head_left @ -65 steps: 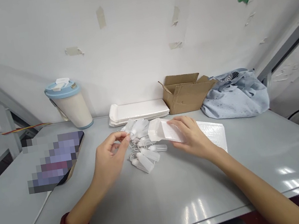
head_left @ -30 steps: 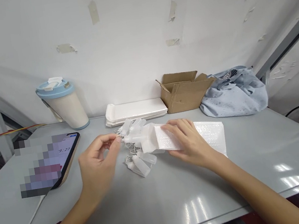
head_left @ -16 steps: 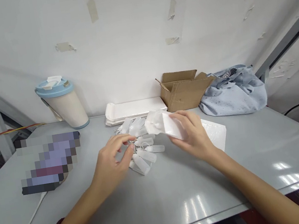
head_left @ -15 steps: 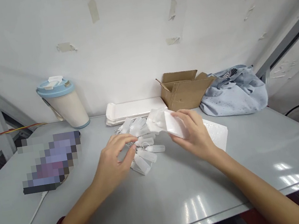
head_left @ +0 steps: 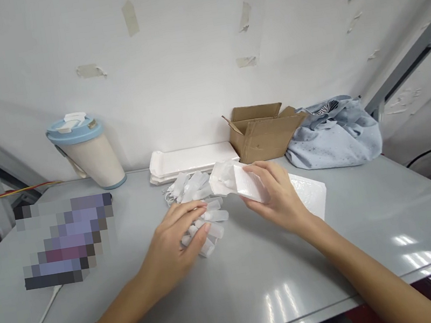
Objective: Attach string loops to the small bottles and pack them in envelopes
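My left hand [head_left: 171, 242] is over a loose pile of small translucent plastic bottles [head_left: 216, 216]. Its thumb and fingers are apart, with several bottles showing between and just beyond the tips; none is lifted. To the right of the pile, my right hand [head_left: 276, 195] grips a small white box [head_left: 250, 182] above the table. The box's opened end faces left, and something whitish shows in its mouth, too unclear to name. A flat white packet [head_left: 311, 195] lies on the table behind my right wrist, partly hidden by it.
White flat cartons [head_left: 194, 158] lie stacked against the wall, beside an open cardboard box [head_left: 267, 137] and a light-blue cloth bag [head_left: 334, 137]. A cream tumbler [head_left: 94, 159] with a blue lid and a blurred phone-like device [head_left: 68, 239] on a cable are at the left.
My left hand has moved in over the lower bottles, its fingertips now further right among them. The right hand keeps hold of the white box, nearly still. The view has shifted slightly.
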Demonstrator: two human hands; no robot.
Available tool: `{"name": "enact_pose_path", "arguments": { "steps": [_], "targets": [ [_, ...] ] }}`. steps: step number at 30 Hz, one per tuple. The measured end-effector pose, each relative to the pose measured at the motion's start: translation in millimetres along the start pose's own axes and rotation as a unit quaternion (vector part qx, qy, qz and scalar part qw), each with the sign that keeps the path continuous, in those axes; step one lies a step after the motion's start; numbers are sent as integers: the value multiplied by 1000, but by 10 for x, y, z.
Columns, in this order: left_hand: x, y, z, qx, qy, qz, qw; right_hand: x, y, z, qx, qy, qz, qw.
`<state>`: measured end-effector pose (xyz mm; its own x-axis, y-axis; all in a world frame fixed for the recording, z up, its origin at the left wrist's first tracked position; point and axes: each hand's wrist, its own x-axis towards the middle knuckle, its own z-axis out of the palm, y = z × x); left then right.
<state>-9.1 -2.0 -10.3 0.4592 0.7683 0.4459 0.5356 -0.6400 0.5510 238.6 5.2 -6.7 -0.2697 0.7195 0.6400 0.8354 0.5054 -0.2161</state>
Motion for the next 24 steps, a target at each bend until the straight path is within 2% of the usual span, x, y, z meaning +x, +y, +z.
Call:
{"name": "enact_pose_path", "arguments": {
  "steps": [4, 10, 13, 19, 24],
  "targets": [
    [-6, 55, -95, -45, 55, -63, 996, 0, 2, 0, -6, -22, 1, 1000],
    [14, 67, -224, -121, 155, -93, 976, -9, -28, 16, -10, -58, -23, 998],
    [37, 50, -220, -130, 182, -111, 968, -19, -57, 18, -5, -70, -34, 997],
    [21, -3, -156, -97, 185, -78, 975, -45, -125, -24, 8, -74, -50, 996],
    [7, -5, -155, -67, 227, -58, 970, -31, -150, -35, 8, -74, -56, 996]
  ]
}}
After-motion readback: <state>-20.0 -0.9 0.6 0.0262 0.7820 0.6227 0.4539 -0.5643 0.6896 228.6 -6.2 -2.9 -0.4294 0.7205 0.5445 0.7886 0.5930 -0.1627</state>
